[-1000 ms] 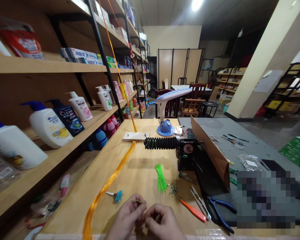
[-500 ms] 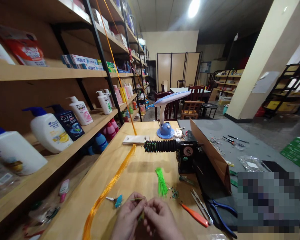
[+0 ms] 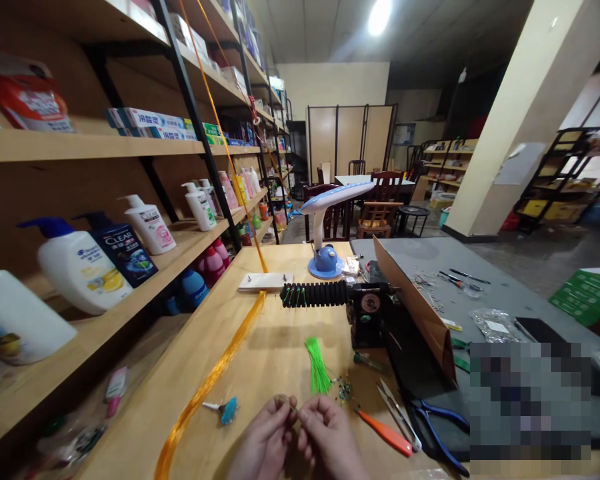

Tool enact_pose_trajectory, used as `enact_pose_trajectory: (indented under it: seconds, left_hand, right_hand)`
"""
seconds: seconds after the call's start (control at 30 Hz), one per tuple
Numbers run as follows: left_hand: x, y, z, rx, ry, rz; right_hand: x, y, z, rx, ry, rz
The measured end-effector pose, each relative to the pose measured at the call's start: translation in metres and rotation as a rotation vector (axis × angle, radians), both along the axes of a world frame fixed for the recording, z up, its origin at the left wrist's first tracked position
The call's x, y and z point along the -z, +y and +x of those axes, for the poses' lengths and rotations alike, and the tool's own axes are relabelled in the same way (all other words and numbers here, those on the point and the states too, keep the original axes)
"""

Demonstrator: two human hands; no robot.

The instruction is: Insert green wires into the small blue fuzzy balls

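Observation:
My left hand [image 3: 269,433] and my right hand [image 3: 325,430] meet fingertip to fingertip at the bottom middle of the view. Both have pinched fingers around something thin and greenish, too small to make out. Just beyond them lies a bundle of bright green strands [image 3: 317,367], with small dark and coloured beads [image 3: 344,388] at its right. A blue-headed piece [image 3: 229,411] with a pale stem rests left of my left hand. Orange threads [image 3: 213,380] run down the wooden table from a pale clamp plate [image 3: 260,283]. Beside the plate, a black ribbed roller [image 3: 315,294] carries several green strands.
Right of my hands are an orange-handled tool [image 3: 385,432], metal tweezers [image 3: 399,417] and blue pliers [image 3: 443,427]. A blue lamp [image 3: 325,261] stands behind the roller. A cardboard panel [image 3: 415,307] rises at the right, and shelves with bottles [image 3: 83,267] line the left.
The camera view has turned slightly right, shifting the scene left. My hands remain together, with their fingertips slightly changed in position; the green strand between them shows less.

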State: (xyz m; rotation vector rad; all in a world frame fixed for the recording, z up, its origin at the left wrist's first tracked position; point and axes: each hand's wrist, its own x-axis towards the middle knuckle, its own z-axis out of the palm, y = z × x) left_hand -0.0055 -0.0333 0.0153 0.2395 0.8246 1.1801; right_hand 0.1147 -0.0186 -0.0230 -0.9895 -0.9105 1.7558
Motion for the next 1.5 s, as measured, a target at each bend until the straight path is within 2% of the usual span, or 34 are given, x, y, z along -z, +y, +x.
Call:
enact_pose_trajectory:
  seconds: [0.17,0.3,0.53,0.8,1.17,1.5]
  left_hand:
    - [0.006,0.001,0.001,0.013,0.033,0.060]
    - [0.010,0.002,0.004,-0.036,0.064,0.035]
    - [0.020,0.005,0.003,-0.056,0.104,-0.047]
    - [0.016,0.005,0.001,-0.083,0.104,-0.047]
    - [0.018,0.007,0.001,-0.070,0.116,-0.021]
    - [0.016,0.006,0.001,-0.077,0.124,-0.027]
  right_hand:
    - [0.002,0.000,-0.001,0.024,0.021,-0.033]
    - [0.005,-0.004,-0.005,0.048,0.044,-0.020]
    - [0.000,-0.007,-0.013,-0.032,0.057,-0.002]
    - [0.000,-0.004,-0.014,-0.057,-0.029,0.015]
    - [-0.010,-0.001,-0.020,-0.060,0.020,-0.016]
    - [-0.011,0.000,-0.019,-0.081,-0.021,-0.017]
